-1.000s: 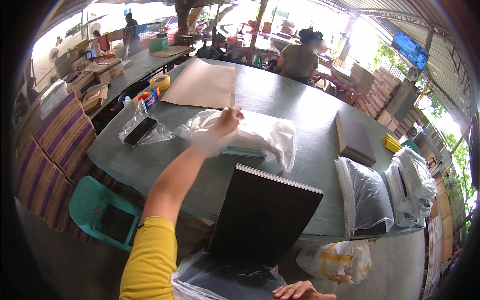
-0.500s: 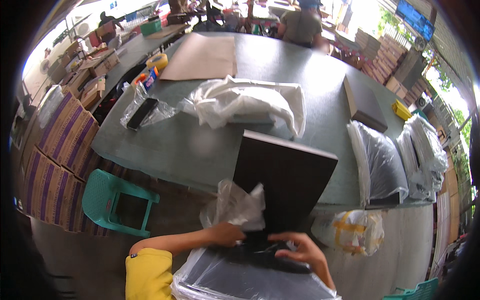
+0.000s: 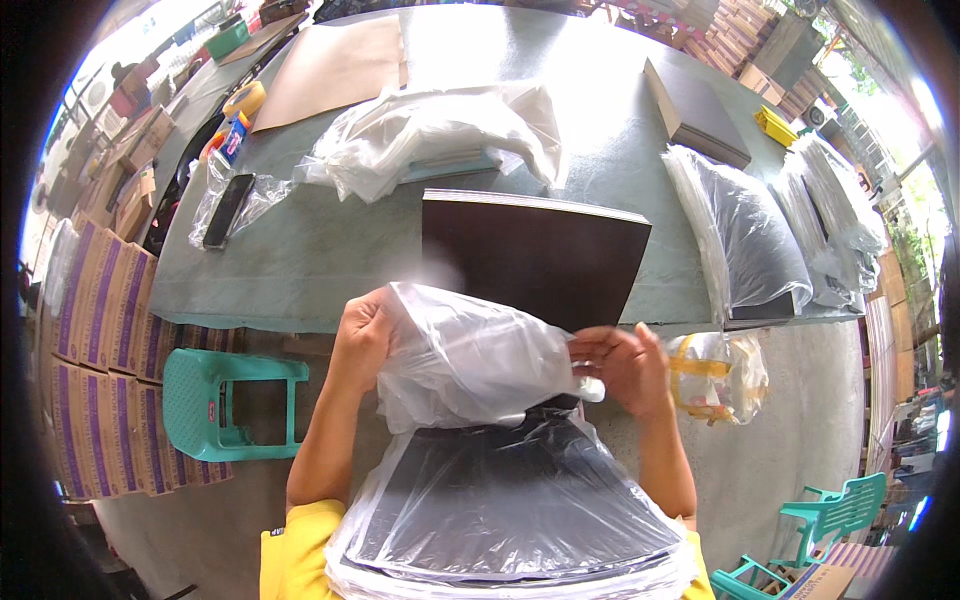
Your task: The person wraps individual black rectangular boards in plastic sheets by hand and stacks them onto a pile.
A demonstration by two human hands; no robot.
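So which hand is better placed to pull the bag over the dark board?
Probably left. The left hand grips the bag at its upper edge beside the board; the right hand pinches lower down.

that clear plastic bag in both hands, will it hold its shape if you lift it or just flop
Probably flops: the clear plastic bag is crumpled and billowing between the left hand and right hand. Likely very light, being thin enough to see through. Its glossy film may slip in the grip.

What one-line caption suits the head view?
Both hands, left hand and right hand, hold a clear plastic bag open before a dark board.
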